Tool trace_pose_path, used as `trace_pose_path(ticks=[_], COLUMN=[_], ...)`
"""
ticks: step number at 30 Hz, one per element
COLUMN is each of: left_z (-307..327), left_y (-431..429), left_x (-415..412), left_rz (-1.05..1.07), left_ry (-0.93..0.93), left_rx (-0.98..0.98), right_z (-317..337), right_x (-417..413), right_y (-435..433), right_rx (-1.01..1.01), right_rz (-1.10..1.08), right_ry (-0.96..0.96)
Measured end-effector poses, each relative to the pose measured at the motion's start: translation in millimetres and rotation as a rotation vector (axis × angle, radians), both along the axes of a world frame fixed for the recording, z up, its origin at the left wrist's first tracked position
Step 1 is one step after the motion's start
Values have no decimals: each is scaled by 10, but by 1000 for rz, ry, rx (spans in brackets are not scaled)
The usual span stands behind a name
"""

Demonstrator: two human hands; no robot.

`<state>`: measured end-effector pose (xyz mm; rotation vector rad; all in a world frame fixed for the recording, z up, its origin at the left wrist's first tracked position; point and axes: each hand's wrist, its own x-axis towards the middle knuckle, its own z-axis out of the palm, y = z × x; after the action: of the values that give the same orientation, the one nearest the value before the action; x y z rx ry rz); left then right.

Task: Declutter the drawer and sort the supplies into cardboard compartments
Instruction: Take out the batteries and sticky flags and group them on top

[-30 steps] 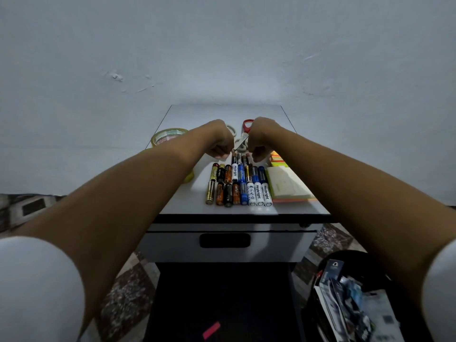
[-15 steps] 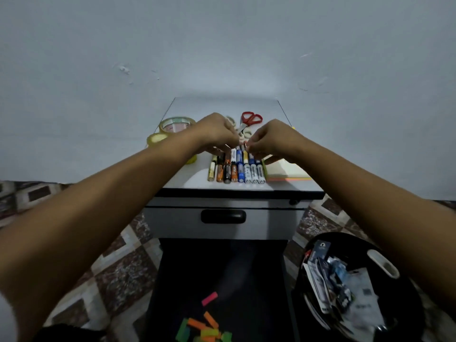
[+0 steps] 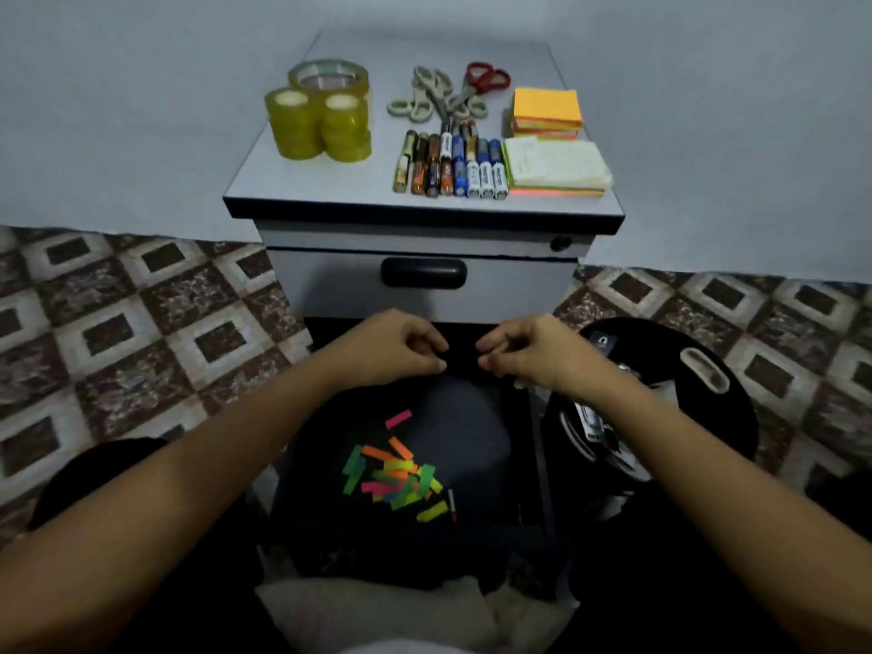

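Both my hands hover over the back of the pulled-out black drawer, fingers loosely curled, nothing visible in them. My left hand and right hand sit a few centimetres apart. A heap of neon sticky flags and a thin pen-like item lie in the drawer below them. On the cabinet top stand yellow tape rolls, scissors, a neat row of batteries, an orange sticky-note stack and a pale note pad.
A round black bin with packaging and a white handle-shaped piece stands to the right of the drawer. Above the open drawer is a shut grey drawer with a black handle. Patterned floor tiles lie on both sides.
Both hands have left the batteries on the cabinet top and drawn back down over the open drawer. The view has tilted down, showing the drawer's flags.
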<state>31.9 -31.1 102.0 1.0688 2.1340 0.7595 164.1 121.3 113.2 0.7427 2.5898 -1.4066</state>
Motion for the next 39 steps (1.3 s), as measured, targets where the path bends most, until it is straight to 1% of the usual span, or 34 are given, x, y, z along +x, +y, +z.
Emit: trace_pose_path(ticks=[3,6,8,10,14,16,19,22,24,27,29,31,33,35,39], left_z=[-498,-901,-1143,-1355,-1741,-1891,-1992,-2032,-2058,-2096,-2131,-2167,-2141,-2055,-1933], left_y=[-78,-109,-101,-87,-33,-1,65,97,84,60,29,-18,-64,-95,-186], left_x=[130,276,363,450,599,665,711,698,684,675,637,570,492,407,228], left_rz=[28,25,2,-102,-459,-626,-812,-938,-960,-930,-879,-768,-584,-397,-114], left_ry=[-62,-87,-80,-23,136,284,485,574,600,586,517,408,230,73,-61], left_rx=[-61,-128,-178,-211,-259,-308,-373,-416,-424,-390,-377,-340,-283,-220,-168], right_z=[-490,-905,-1114,-1265,-1443,-1491,-1526,-1505,-1476,-1462,-1504,-1569,-1644,-1738,-1910], right_x=[134,218,252,278,264,243,225,212,186,89,-16,-107,-169,-202,-202], right_y=[-79,-129,-135,-125,-81,-55,4,88,150,219,228,207,174,150,124], right_rx=[-106,-229,-277,-307,-355,-355,-354,-305,-230,-87,44,196,280,279,273], right_rz=[-24,-49,-83,-139,-228,-224,-161,-14,144,435,639,807,910,971,1048], right_ry=[-120,-252,-288,-302,-312,-304,-316,-323,-349,-466,-542,-605,-659,-721,-828])
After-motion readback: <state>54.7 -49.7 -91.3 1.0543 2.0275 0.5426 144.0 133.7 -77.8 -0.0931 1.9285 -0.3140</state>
